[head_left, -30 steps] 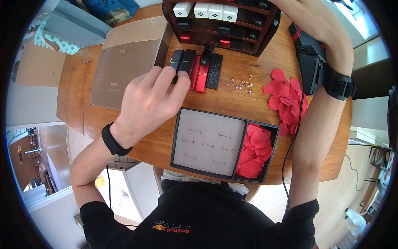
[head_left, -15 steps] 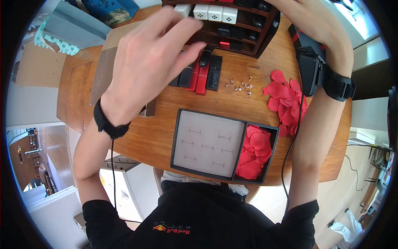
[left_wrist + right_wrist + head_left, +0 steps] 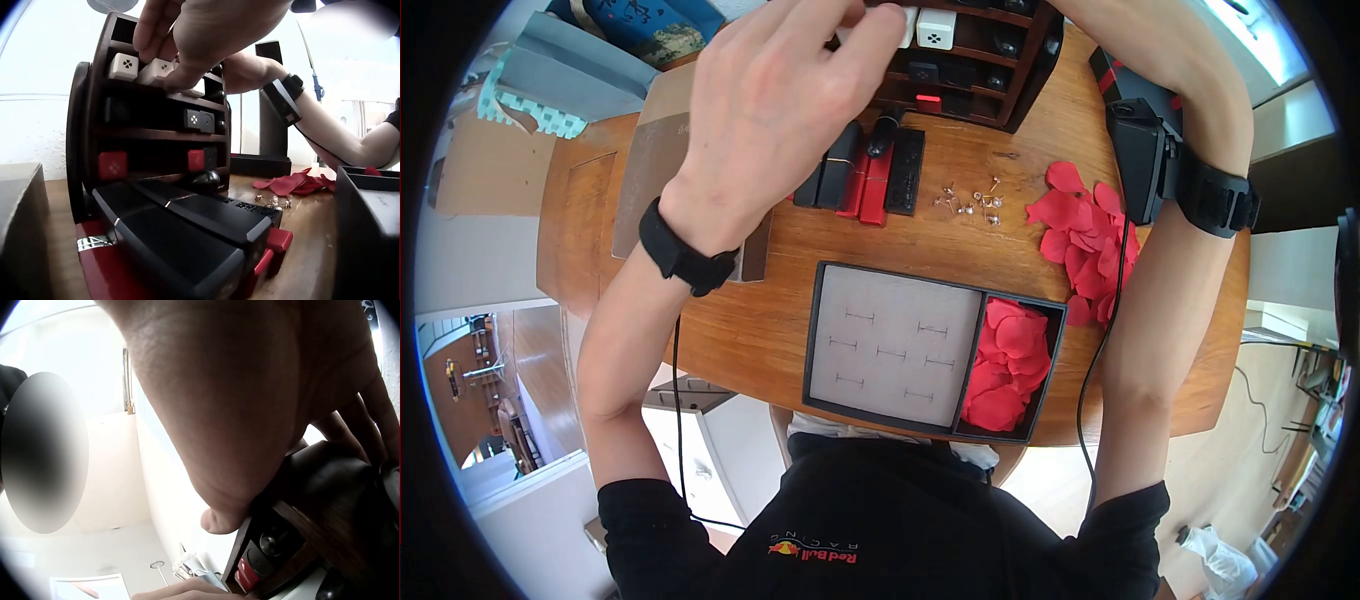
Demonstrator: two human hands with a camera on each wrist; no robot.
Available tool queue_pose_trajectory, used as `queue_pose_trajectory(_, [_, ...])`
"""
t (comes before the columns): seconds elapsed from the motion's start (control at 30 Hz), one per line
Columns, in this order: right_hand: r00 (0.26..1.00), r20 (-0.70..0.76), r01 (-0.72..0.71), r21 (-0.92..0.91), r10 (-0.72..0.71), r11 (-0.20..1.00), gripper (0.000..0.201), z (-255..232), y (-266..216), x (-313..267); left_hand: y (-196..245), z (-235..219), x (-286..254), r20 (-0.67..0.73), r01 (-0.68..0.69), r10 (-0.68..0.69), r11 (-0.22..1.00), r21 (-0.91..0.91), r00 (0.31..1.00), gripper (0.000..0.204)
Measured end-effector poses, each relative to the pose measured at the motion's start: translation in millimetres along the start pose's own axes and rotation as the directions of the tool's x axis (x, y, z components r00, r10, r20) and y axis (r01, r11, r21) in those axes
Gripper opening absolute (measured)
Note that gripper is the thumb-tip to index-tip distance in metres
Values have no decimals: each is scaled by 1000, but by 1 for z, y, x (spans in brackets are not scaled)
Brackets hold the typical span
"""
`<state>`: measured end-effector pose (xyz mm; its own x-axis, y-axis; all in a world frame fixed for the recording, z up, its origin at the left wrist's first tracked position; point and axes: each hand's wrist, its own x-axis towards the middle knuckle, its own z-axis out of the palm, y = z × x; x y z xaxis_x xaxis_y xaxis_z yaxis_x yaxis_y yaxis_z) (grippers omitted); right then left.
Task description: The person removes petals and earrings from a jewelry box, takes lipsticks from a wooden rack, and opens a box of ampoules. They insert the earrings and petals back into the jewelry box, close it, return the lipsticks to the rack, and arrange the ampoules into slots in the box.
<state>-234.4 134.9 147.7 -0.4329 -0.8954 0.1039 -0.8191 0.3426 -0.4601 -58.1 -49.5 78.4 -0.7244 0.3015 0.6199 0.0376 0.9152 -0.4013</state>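
Note:
My left hand reaches into the dark wooden rack, pinching a white square-ended lipstick tube between thumb and fingers. Beside it in the same row sits another white tube with a clover mark on its end. My right hand grips the top corner of the rack, its thumb at the edge and the fingers over the top. Below my left hand, black lipstick tubes with silver bands lie stacked on red tubes in front of the rack.
Nearest my body lies a black box with a slotted grey insert and red petals. Small stud earrings and a petal pile lie farther back. A brown box stands at left; a cable hangs beside my right arm.
My left hand has left the black tubes on the table and moved up to the rack's row of white tubes. The right hand stays at the rack's top.

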Motion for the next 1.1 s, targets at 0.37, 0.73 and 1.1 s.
queue_pose_trajectory(0.37, [955,-280,56,-150,-96,987,107,23,-5,-5,23,-67,-48,155,67,-11,931,-360,988,34])
queue_pose_trajectory(0.73, [984,-167,48,-59,-58,997,98,17,-9,-6,17,-61,-50,652,558,-104,627,-544,751,26])
queue_pose_trajectory(1.1, [965,-242,53,-195,-100,979,98,18,-8,-12,11,-57,-33,683,409,22,787,-462,730,31])
